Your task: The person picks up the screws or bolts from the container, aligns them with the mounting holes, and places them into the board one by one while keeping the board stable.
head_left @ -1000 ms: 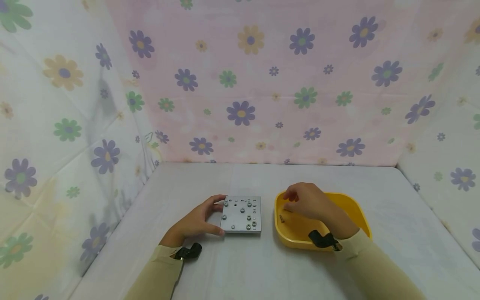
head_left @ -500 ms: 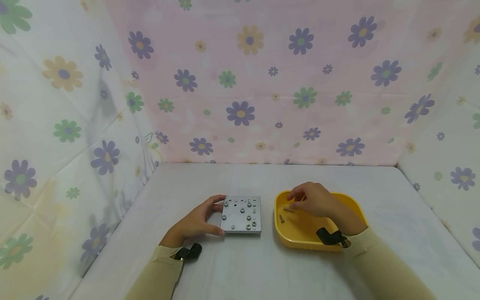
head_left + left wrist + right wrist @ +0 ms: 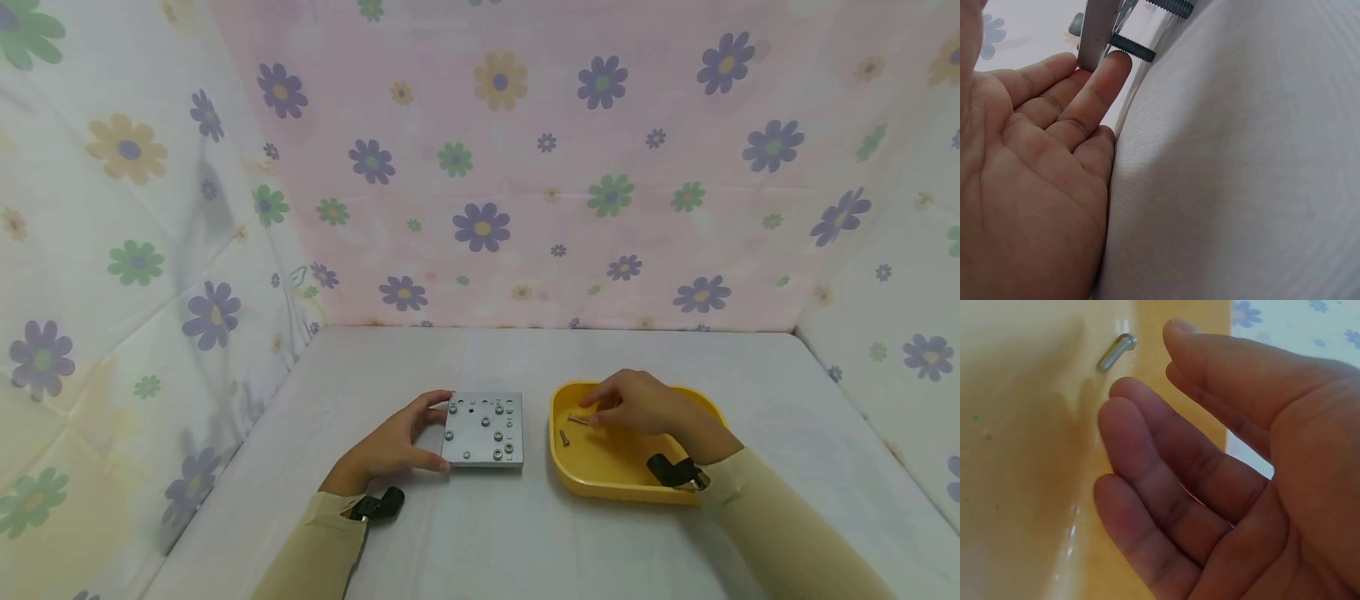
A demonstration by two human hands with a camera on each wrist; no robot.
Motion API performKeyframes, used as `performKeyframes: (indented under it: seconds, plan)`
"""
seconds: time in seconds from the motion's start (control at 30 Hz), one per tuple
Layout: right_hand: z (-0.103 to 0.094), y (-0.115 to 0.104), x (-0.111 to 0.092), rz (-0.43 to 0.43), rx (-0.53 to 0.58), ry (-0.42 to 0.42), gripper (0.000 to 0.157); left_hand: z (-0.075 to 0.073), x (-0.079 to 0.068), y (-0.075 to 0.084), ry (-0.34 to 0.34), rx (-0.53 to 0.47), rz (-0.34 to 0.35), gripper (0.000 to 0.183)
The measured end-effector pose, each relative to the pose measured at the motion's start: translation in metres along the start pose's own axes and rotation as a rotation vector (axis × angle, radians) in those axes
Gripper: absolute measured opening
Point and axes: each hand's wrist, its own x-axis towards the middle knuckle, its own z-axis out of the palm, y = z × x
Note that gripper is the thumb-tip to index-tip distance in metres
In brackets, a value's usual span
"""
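A square silvery metal plate (image 3: 482, 429) with holes and several bolt heads lies on the table. My left hand (image 3: 386, 446) holds its left side, thumb at the near corner and fingers at the far one. In the left wrist view, dark threaded bolts (image 3: 1132, 47) stick out beneath the plate (image 3: 1099, 31), a fingertip right by one. My right hand (image 3: 637, 404) hovers inside a yellow bin (image 3: 600, 487), its fingers loosely bent with nothing between them in the right wrist view. A small bolt (image 3: 577, 419) lies close by its fingertips, with another bolt (image 3: 564, 437) nearer the bin's left wall.
The white-covered table (image 3: 450, 542) carries the plate and, to its right, the bin. Flowered cloth (image 3: 525, 167) hangs at the back and both sides. Black wrist cameras (image 3: 382, 504) are strapped at both sleeves.
My right hand has drawn back to the right within the bin, leaving the second bolt uncovered. My left hand and the plate have stayed put.
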Motion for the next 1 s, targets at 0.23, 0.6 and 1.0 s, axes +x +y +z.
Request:
performKeyframes:
  seconds: [0.23,0.6,1.0]
  plan:
    - [0.004,0.005,0.004,0.03,0.0,-0.038,0.029,-0.001,0.001,-0.005,-0.005,0.005,0.006,0.111]
    - [0.009,0.003,0.014,0.034,-0.073,0.0,0.028,0.0,0.001,-0.001,0.005,0.007,-0.005,0.113]
    - [0.014,-0.004,0.016,0.051,-0.074,-0.022,0.025,0.0,-0.001,0.0,0.005,0.01,-0.02,0.112]
